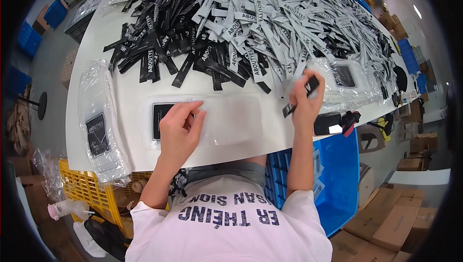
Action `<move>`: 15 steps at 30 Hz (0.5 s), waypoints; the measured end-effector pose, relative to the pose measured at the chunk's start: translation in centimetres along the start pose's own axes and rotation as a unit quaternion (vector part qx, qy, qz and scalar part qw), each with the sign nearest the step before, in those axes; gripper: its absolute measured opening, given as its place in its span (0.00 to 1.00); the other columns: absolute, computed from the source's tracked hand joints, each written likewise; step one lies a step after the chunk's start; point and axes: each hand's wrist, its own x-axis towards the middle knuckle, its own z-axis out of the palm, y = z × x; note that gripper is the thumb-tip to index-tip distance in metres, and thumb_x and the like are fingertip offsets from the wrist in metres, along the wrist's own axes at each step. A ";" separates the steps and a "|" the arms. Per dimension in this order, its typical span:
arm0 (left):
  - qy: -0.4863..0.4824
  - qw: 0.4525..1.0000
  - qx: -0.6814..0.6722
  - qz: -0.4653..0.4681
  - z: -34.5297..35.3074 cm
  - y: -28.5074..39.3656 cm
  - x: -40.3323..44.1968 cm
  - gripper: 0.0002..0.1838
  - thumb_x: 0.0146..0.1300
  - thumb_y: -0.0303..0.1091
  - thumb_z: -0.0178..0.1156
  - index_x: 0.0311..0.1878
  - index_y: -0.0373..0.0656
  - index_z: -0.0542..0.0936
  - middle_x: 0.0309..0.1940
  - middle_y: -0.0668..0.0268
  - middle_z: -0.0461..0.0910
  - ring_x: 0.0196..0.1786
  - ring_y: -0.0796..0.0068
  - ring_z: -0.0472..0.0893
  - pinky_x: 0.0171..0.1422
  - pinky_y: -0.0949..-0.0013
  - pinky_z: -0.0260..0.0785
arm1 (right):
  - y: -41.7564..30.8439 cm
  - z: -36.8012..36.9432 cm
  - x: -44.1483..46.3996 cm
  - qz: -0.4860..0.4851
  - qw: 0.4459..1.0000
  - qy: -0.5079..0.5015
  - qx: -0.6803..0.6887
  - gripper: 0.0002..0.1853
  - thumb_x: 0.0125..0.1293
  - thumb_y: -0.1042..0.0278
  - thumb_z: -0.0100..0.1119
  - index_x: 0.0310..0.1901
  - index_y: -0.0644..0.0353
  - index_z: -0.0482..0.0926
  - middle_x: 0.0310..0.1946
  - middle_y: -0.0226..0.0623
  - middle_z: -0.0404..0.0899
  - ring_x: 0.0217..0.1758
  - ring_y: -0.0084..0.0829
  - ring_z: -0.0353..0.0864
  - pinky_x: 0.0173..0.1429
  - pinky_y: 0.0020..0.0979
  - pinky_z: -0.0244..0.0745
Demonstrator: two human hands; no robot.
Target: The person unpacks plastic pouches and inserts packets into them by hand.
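From where I stand, the person's right hand (305, 100) has its fingers closed on a black printed strip (312, 85), just off the surface (275, 139) as far as I can judge, between two and three o'clock from the flat clear bag (234, 120). The left hand (181, 124) is over that bag's black label (157, 120), fingers curled; whether they pinch the film or merely rest there, I can't tell. A mixed heap of strips (241, 16) spreads from eleven to two o'clock, and a filled bag (100, 129) lies at nine. Handling this well, I'd say, means holding the strip near its middle so neither end droops, and keeping the left fingertips light, since thin film looks apt to slide or crease. The heap's loose ends reach close to the bag's far edge, so a low, sweeping wrist might snag one.
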 end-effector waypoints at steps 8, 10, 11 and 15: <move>-0.170 0.932 0.318 -0.039 3.0 2.1 0.5 0.36 0.53 0.52 0.65 0.57 0.31 0.71 0.39 0.55 0.73 0.26 0.58 0.81 0.28 0.61 0.73 | 1.7 -1.4 -4.2 -0.032 0.999 -0.014 -0.020 0.15 0.74 0.66 0.47 0.26 0.58 0.64 0.15 0.26 0.62 0.19 0.16 0.58 0.25 0.20 0.55; -0.165 0.930 0.326 -0.042 3.3 2.2 0.7 0.34 0.53 0.50 0.65 0.54 0.32 0.71 0.40 0.54 0.73 0.26 0.57 0.81 0.29 0.61 0.73 | 2.7 -1.4 -5.3 0.017 0.995 -0.025 -0.099 0.16 0.74 0.65 0.47 0.26 0.58 0.63 0.15 0.27 0.62 0.18 0.16 0.58 0.24 0.20 0.54; -0.162 0.929 0.329 -0.043 3.5 2.3 0.8 0.33 0.53 0.49 0.65 0.53 0.32 0.71 0.41 0.53 0.73 0.27 0.56 0.81 0.30 0.60 0.73 | 2.9 -1.6 -5.6 0.042 0.989 -0.031 -0.139 0.17 0.74 0.65 0.46 0.25 0.59 0.63 0.15 0.27 0.63 0.18 0.16 0.57 0.23 0.20 0.54; -0.129 0.957 0.259 -0.023 3.0 1.5 0.8 0.25 0.54 0.40 0.63 0.51 0.34 0.71 0.36 0.53 0.75 0.25 0.59 0.80 0.31 0.62 0.73 | 2.7 -2.4 -6.3 -0.001 1.000 -0.029 0.011 0.18 0.74 0.64 0.46 0.25 0.59 0.63 0.14 0.27 0.61 0.17 0.16 0.57 0.22 0.20 0.52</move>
